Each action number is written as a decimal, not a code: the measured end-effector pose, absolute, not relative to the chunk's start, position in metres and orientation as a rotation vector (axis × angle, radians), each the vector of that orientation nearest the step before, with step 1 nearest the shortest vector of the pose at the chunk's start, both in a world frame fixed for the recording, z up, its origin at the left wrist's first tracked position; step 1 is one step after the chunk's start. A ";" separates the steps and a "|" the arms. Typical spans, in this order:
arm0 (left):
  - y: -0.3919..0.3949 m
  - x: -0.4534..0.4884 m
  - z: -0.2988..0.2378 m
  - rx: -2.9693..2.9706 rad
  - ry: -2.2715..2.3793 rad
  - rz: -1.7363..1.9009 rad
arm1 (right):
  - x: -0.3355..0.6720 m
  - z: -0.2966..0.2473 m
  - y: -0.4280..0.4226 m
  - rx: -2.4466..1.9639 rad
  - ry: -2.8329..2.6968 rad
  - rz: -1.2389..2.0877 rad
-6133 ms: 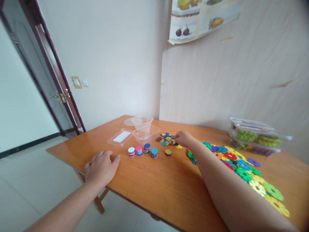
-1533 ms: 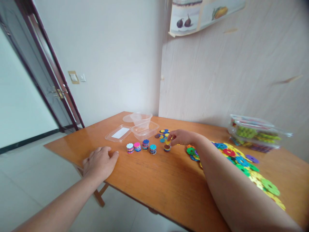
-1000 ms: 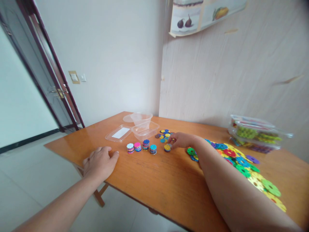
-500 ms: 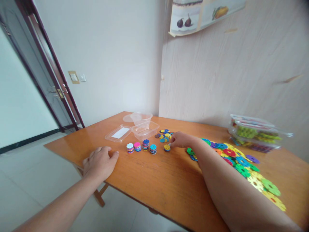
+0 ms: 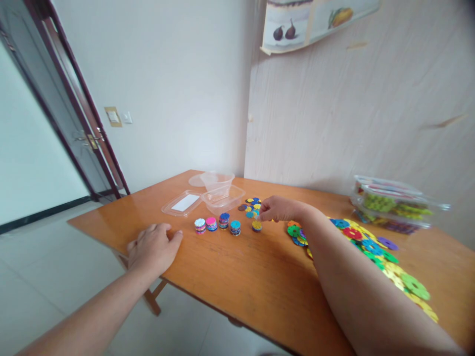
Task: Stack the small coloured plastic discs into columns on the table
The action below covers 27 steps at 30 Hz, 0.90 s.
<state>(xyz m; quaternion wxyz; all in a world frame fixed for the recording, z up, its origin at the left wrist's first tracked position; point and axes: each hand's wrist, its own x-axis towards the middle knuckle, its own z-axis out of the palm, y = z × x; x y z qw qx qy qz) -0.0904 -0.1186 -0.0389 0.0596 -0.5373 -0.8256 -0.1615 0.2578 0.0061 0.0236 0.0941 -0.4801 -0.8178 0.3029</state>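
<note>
A hand could cross the near middle of the brown wooden table (image 5: 230, 269); five short multicoloured disc stacks (image 5: 223, 222) block the way farther off, bright flower-shaped plastic discs (image 5: 372, 247) at right.

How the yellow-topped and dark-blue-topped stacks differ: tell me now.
The yellow-topped stack is shorter, the dark-blue-topped stack taller. The yellow-topped stack stands at the row's right end; the dark-blue-topped stack stands between the pink-topped stack and turquoise-topped stack. Both are upright stacks of small discs on the table.
</note>
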 end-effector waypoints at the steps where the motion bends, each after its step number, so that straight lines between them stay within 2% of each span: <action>1: -0.119 -0.090 -0.039 -1.628 -2.498 -0.490 | 0.256 0.025 0.005 -1.420 -2.450 0.911; 7: -0.119 -0.091 -0.039 -1.633 -2.490 -0.483 | 0.253 0.020 0.007 -1.440 -2.494 0.903; 12: -0.119 -0.091 -0.038 -1.631 -2.500 -0.479 | 0.252 0.009 0.016 -1.539 -2.321 0.598; 16: -0.119 -0.091 -0.039 -1.632 -2.501 -0.489 | 0.248 -0.005 0.023 -1.546 -2.281 0.500; 27: -0.119 -0.090 -0.040 -1.642 -2.483 -0.499 | 0.237 -0.024 0.033 -1.436 -2.461 0.457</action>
